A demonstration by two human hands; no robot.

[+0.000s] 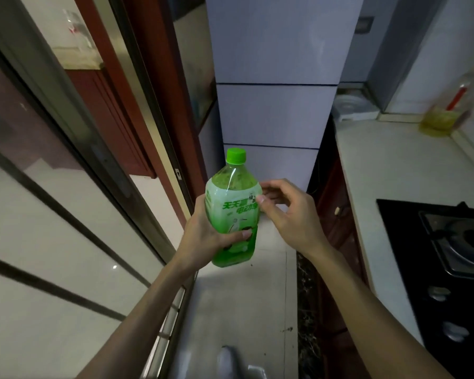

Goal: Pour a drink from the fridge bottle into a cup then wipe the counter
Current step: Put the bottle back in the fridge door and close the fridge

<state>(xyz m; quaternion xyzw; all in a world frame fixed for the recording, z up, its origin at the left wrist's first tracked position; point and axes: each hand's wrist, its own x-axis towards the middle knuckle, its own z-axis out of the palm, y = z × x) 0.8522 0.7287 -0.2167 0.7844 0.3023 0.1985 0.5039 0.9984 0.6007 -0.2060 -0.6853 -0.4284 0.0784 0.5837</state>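
Bottle (231, 212), capped and upright, hangs before the fridge (274, 105) with the grip of our left hand (211, 233) wrapped round its lower half for carrying, while our right hand (282, 212) hovers loose beside it, holding nothing.

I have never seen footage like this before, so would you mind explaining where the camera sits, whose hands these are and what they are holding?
There is no machine here. A person wears a wide-angle camera on the head, looking forward and down, so both bare arms enter from the bottom of the picture. The left hand grips a green drink bottle round its lower half, upright in the air, with its green cap on. The right hand is beside the bottle's shoulder with fingers loosely curled; I cannot tell whether the thumb touches the label. Behind stands the white fridge, doors closed. On the right is a pale counter with a black gas hob and a blurred bottle of yellow oil. No cup shows.
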